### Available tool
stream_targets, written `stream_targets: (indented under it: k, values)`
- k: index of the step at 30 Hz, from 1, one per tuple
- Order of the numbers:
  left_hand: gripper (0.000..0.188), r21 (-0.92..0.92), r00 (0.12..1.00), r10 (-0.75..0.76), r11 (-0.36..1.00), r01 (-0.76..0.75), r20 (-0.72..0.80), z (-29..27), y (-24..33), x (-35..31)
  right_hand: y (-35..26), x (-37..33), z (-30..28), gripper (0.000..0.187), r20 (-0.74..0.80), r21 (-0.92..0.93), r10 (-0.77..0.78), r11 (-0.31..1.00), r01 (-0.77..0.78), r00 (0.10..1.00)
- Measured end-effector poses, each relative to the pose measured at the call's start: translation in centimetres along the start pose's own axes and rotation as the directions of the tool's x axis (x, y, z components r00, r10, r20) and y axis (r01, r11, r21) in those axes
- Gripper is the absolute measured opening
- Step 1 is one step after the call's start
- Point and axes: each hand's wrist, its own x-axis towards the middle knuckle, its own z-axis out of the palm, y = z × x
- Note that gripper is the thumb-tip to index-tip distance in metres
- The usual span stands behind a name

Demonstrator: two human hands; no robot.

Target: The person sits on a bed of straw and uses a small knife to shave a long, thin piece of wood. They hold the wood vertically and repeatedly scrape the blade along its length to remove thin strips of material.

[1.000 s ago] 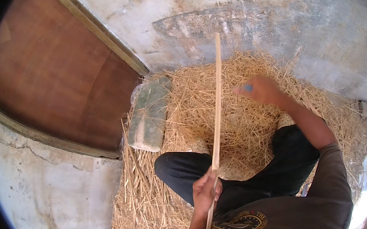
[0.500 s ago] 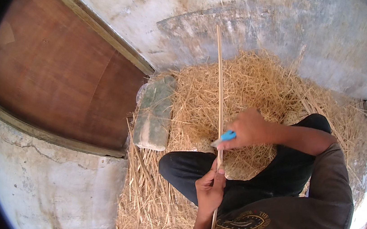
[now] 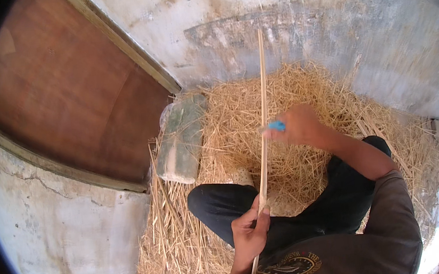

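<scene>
A worn, stained wall (image 3: 295, 42) in pale grey and white stands beyond the far end of the strip (image 3: 264, 126), and a brown panel (image 3: 74, 99) edged by a wooden frame (image 3: 123, 39) fills the space well to the strip's left. Loose straw (image 3: 306, 92) covers the ground on both sides of the strip, heaped thickest near its upper half. The strip is long, thin and pale, like split wood, and it slants up and away from the person's lap, its far end raised in front of the wall. The left hand (image 3: 250, 230) is closed around the strip's lower part, thumb along its side. The right hand (image 3: 300, 126), well apart from the left, is wrapped around a small blue tool (image 3: 276, 126) just right of the strip, about midway along it; the tool's tip is blurred, so I cannot tell whether it touches the wood. Left of the strip a grey-green block (image 3: 182, 141) lies on the straw, with stalks (image 3: 169, 213) strewn below it. The person's dark trousers (image 3: 314, 211) show on either side of the strip, knees bent and spread, and a dark brown shirt (image 3: 352, 257) lies nearest its lower end.
</scene>
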Motion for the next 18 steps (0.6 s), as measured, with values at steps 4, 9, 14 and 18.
stream_targets:
  k: [4,9,14,18]
  values:
    - [0.033,0.016,0.999,0.048,0.999,-0.047,-0.014,0.0,-0.8,-1.1,-1.3,-0.6,-0.1,0.076,0.03,-0.019,-0.065,0.998,0.066,0.997]
    - [0.033,0.072,0.999,-0.025,0.997,0.022,0.041,-0.4,-0.1,-2.4,4.3,1.7,0.0,0.077,-0.15,-0.092,0.013,0.995,-0.027,0.989]
    - [0.034,0.044,0.996,-0.042,0.998,0.039,0.076,-0.9,-0.7,-4.2,7.2,3.0,-0.6,0.078,-0.165,-0.146,0.149,0.974,-0.173,0.975]
    - [0.036,0.083,0.993,-0.047,0.996,0.039,0.106,-1.3,-1.8,-6.0,10.2,4.5,-2.2,0.079,-0.131,-0.136,0.365,0.914,-0.381,0.922]
